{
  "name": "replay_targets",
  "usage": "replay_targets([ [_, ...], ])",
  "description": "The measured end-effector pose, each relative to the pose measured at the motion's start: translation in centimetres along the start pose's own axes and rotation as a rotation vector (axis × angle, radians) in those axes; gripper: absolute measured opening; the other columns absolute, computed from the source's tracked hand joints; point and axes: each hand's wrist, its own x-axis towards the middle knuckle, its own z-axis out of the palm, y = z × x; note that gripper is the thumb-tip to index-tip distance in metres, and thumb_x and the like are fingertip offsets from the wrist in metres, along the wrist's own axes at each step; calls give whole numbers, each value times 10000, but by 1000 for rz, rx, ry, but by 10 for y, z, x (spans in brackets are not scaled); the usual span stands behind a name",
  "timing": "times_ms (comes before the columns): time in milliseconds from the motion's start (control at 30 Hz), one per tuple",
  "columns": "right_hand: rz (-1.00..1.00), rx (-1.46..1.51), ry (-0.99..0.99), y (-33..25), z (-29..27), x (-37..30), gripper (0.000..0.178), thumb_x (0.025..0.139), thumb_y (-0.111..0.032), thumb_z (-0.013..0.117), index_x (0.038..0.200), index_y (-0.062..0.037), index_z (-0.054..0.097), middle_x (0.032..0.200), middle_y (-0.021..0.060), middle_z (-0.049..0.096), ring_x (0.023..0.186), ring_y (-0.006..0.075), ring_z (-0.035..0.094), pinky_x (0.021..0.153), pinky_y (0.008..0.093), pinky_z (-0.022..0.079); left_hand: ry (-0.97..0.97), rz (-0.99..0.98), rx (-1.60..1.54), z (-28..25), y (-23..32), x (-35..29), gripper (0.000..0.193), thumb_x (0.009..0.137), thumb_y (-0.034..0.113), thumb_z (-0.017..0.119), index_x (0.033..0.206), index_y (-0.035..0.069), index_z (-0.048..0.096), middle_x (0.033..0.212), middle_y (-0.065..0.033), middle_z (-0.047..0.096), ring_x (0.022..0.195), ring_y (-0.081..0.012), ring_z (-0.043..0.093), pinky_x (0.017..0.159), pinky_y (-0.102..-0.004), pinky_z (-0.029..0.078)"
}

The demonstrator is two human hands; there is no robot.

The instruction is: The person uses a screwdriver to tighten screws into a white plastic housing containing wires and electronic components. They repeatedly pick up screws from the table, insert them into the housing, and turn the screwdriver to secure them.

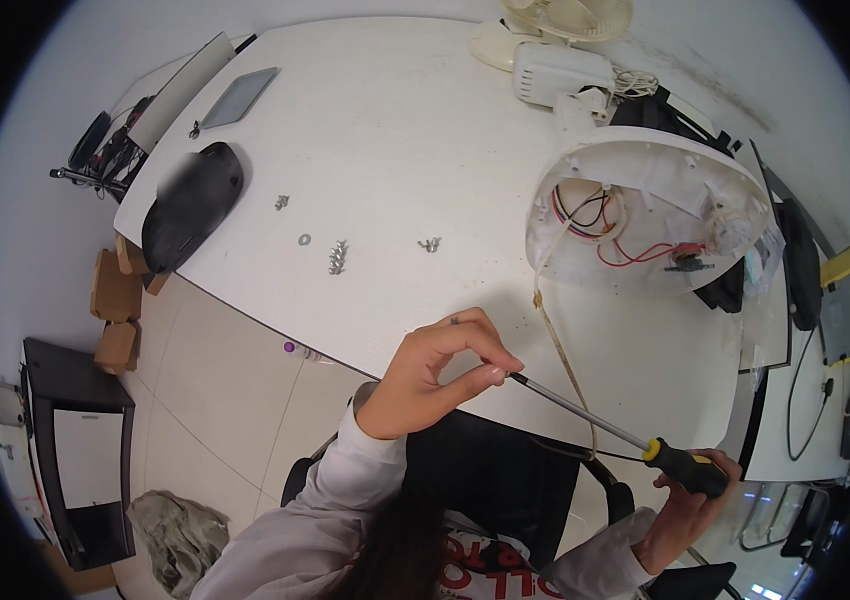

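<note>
My right hand (683,522) grips the black and yellow handle of a screwdriver (585,412) at the lower right, its shaft pointing up and left. At its dark tip, the thumb and forefinger of my left hand (433,375) are pinched together; what lies between them, if anything, is too small to make out. Beyond my hands, a rounded white plastic housing (545,235) stands with its hollow side showing. Red, black and white wires (635,258) run inside it, and a pale cord (557,345) trails from it over the table edge.
The white table (375,130) bears small screws (337,258), more small fasteners (430,244), a washer (304,240) and a black oval cover (195,215). A tablet-like grey panel (240,97) lies far left. A cream fan (570,18) stands at the back; a black chair (490,465) is below my arms.
</note>
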Motion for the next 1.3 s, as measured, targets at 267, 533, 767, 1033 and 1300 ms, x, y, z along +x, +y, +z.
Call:
replay_targets([
  [267, 189, 76, -139, -3, 15, -15, 769, 677, -631, 685, 1036, 7, 449, 640, 42, 506, 478, 101, 501, 454, 198, 378, 57, 120, -603, 6, -8, -1, 218, 851, 294, 652, 772, 111, 565, 692, 31, 433, 671, -123, 448, 648, -291, 361],
  [533, 80, 45, -289, 29, 23, -30, 706, 692, -457, 765, 1080, -4, 387, 675, 63, 516, 558, 125, 516, 512, 218, 398, 249, 100, -692, 5, -14, 2, 187, 912, 324, 557, 910, 137, 560, 767, 40, 393, 765, -115, 394, 700, -282, 362],
  [767, 141, 212, -246, 6, 42, -26, 650, 759, -427, 720, 1115, -17, 361, 699, 63, 514, 565, 131, 512, 542, 233, 405, 258, 85, -713, 9, -18, 2, 191, 924, 320, 534, 969, 138, 569, 882, 24, 447, 851, -132, 408, 736, -293, 383],
  [1033, 4, 134, -399, 21, 36, -26, 551, 660, 98, 685, 1103, -34, 386, 933, 123, 473, 780, 173, 529, 713, 252, 453, 323, 78, -781, 15, -20, 2, 196, 956, 299, 474, 1011, 137, 570, 897, 21, 473, 840, -129, 422, 730, -295, 395],
  [1300, -72, 64, -424, 7, 45, -20, 470, 667, 97, 646, 1088, -49, 496, 968, 134, 470, 801, 183, 518, 623, 253, 482, 399, 20, -797, 14, -22, 3, 214, 960, 295, 466, 1026, 119, 567, 910, 8, 507, 808, -123, 443, 707, -289, 408],
])
